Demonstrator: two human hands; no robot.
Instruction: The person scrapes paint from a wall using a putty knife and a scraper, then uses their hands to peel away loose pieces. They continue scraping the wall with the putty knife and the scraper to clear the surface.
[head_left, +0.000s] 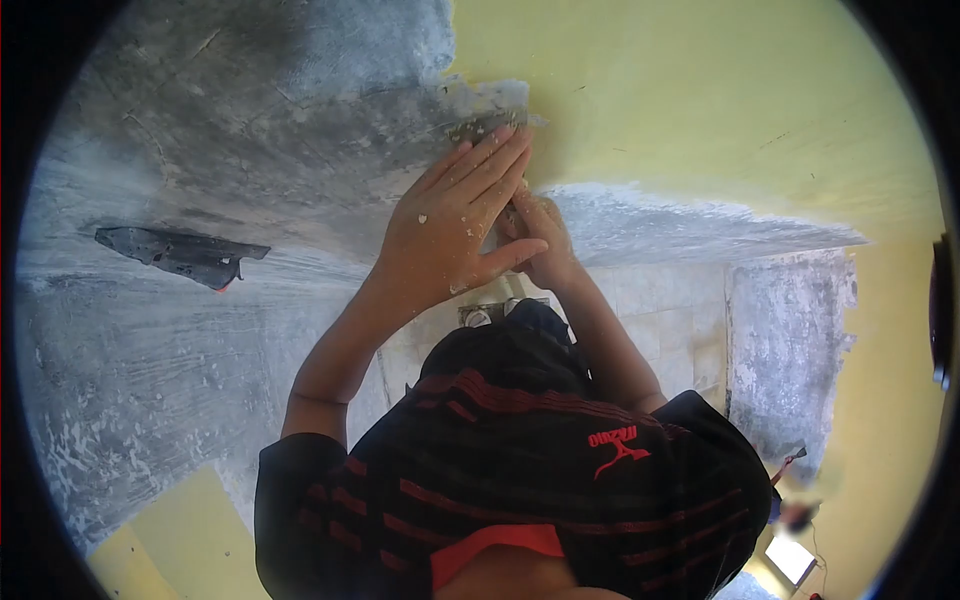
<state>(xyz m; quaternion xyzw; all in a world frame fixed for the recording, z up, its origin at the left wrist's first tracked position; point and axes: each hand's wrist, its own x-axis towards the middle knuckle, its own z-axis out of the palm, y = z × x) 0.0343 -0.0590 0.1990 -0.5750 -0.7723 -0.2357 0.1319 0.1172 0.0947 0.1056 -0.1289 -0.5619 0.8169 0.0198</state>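
My left hand (440, 225) lies flat, its fingers stretched out together and pressed over the blade end of a scraper (478, 128). Flecks of paint stick to the skin. Behind it, my right hand (545, 238) is closed around the scraper's handle, which is mostly hidden by the left hand. The blade meets the wall where yellow paint (680, 90) borders bare grey plaster (250, 120). Small loose paint crumbs show around the fingertips.
A dark, torn-looking strip (180, 252) sits on the wall at left. Another scraped grey patch (785, 340) is at right. At lower right, another person (795, 515), blurred, holds up a scraper (795, 453). Pale floor tiles (650, 315) lie below me.
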